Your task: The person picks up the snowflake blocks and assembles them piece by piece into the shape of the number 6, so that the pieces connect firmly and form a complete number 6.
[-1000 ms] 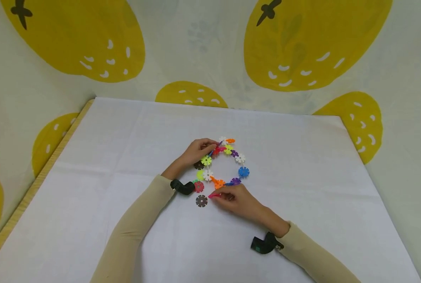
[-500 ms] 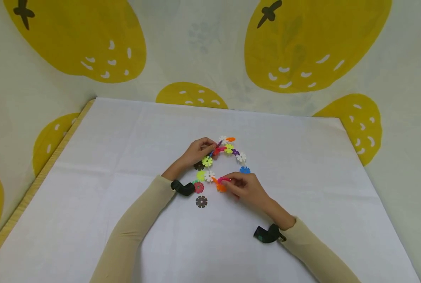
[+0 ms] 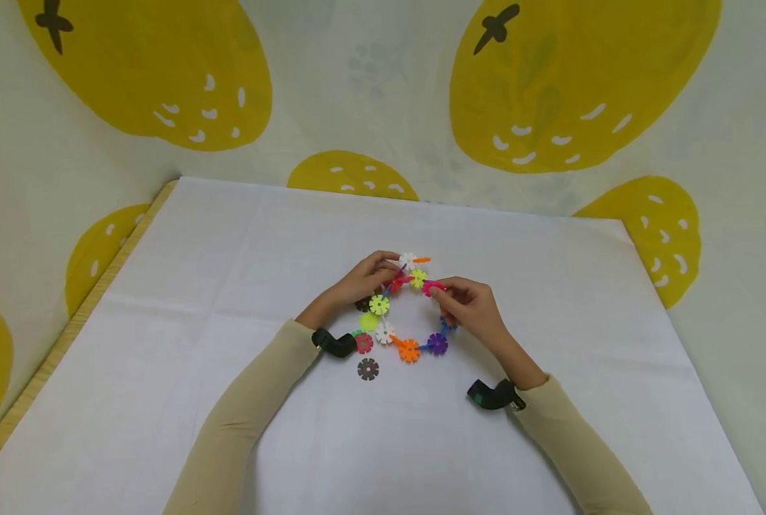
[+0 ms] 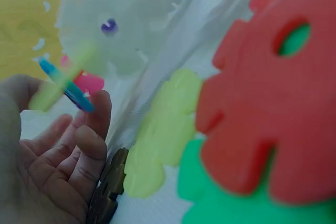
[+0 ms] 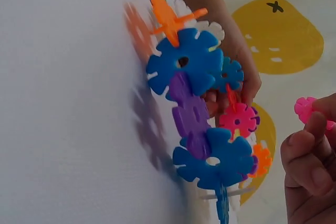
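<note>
Colourful notched snowflake discs are slotted together into a ring [image 3: 410, 350], which is tilted up from the table. At its upper left, my left hand [image 3: 361, 280] holds it near a red disc [image 3: 395, 285]; the left wrist view shows the fingers beside a blue disc [image 4: 67, 85]. My right hand [image 3: 475, 307] pinches a separate-looking pink disc [image 3: 432, 287] between thumb and fingertips, at the ring's upper right. In the right wrist view that pink disc [image 5: 304, 109] is apart from the ring's blue disc [image 5: 212, 158]. A white disc [image 3: 408, 261] with an orange one sticks out at the top.
A dark brown disc [image 3: 367, 369] lies flat on the white-covered table [image 3: 331, 443]. Near the left wrist are a red disc [image 3: 363, 343] over a green one, a yellow disc [image 3: 368, 322] and another dark disc [image 3: 362, 304]. A printed curtain hangs behind.
My right hand has carried the pink disc from beside the brown disc, up past the orange part, to the ring's upper right. My left hand stays at the ring's upper left.
</note>
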### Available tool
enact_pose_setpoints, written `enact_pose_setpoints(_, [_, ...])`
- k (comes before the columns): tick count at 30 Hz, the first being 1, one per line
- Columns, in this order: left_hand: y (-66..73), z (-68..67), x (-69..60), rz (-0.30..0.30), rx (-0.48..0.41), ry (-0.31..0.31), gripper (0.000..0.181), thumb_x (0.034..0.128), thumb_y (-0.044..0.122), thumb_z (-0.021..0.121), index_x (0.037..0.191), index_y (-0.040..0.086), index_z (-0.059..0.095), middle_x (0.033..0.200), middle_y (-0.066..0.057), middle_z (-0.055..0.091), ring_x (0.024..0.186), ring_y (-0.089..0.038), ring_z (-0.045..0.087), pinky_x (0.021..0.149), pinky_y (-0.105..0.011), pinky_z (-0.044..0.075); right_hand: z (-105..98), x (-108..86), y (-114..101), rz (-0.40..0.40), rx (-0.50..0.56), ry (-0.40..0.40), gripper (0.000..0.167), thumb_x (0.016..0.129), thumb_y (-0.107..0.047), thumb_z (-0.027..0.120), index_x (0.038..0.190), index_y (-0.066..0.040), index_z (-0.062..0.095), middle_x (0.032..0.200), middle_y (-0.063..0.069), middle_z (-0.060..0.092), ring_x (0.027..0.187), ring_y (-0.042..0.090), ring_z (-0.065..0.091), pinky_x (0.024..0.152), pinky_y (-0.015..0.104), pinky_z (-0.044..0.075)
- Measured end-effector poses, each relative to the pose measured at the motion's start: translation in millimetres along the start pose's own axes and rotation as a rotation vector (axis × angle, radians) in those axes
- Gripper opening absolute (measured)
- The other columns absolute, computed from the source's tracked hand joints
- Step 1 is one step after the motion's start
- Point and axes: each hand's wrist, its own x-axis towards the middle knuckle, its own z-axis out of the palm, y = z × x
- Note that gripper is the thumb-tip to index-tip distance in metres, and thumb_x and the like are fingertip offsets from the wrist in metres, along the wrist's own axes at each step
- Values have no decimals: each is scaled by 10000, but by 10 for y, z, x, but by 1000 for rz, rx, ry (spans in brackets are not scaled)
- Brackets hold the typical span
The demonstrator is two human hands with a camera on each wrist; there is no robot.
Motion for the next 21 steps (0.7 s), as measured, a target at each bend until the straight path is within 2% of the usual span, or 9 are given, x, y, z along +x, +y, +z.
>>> enact_pose_setpoints(3, [-2,-12,-8,11,20,8,423,1046,285,442,1377,25,484,1194,-169,596,818,-190,515,727,-276,462,-49,71,5,50,-27,28,154,941,-13,619,1040,88,681,680,38,574,529,186,505,493,248,469])
enact_pose_setpoints(5, [-2,-19,-15,42,47,20,435,1042,348,441,1314,26,548,1153,-129,603,856,-189,518,774,-288,462,-64,109,-56,59,-48,39,159,939,-7,618,1035,106,676,736,20,579,572,195,529,531,241,488])
enact_pose_setpoints(7, [-9,-24,-11,64,66,34,420,1039,343,454,1258,12,589,1155,-110,614,939,-175,522,854,-293,452,-74,142,-117,81,-59,51,172,938,-6,617,1037,124,671,783,44,589,612,204,556,560,232,502])
enact_pose_setpoints(9, [-13,-24,-2,69,86,45,384,1040,315,466,1211,6,618,1123,-110,626,950,-178,520,860,-295,446,-81,172,-178,118,-57,59,195,945,-17,612,1046,143,659,801,108,604,630,201,564,577,214,504])
enact_pose_setpoints(10, [29,-20,-18,67,94,47,362,1041,276,470,1203,-10,624,1129,-133,631,960,-191,527,863,-292,446,-86,186,-197,139,-54,61,212,949,-26,610,1057,151,650,793,131,611,631,193,563,579,203,497])
enact_pose_setpoints(13, [17,-17,4,51,124,48,298,1034,217,494,1147,-8,652,1066,-127,645,921,-187,536,810,-268,444,-124,251,-2,203,-28,76,277,959,-126,631,1119,99,653,777,131,625,620,169,543,553,195,471])
enact_pose_setpoints(16, [17,-16,11,48,151,45,269,1026,200,513,1093,-7,670,1003,-107,651,866,-171,533,754,-246,433,-152,310,213,225,-1,86,335,945,-190,661,1173,55,644,828,90,642,623,132,549,558,188,473])
enact_pose_setpoints(17, [-28,-19,32,53,155,46,260,1022,212,522,1067,6,674,960,-82,642,827,-159,518,721,-244,423,-158,328,282,229,5,89,349,943,-209,666,1190,36,643,853,97,643,624,124,548,561,186,472])
enact_pose_setpoints(21, [-28,-17,29,58,161,50,249,1021,205,527,1041,5,675,903,-59,622,765,-145,478,678,-244,392,-162,379,349,279,-3,96,372,958,-220,644,1233,31,632,979,185,648,682,96,560,630,165,489])
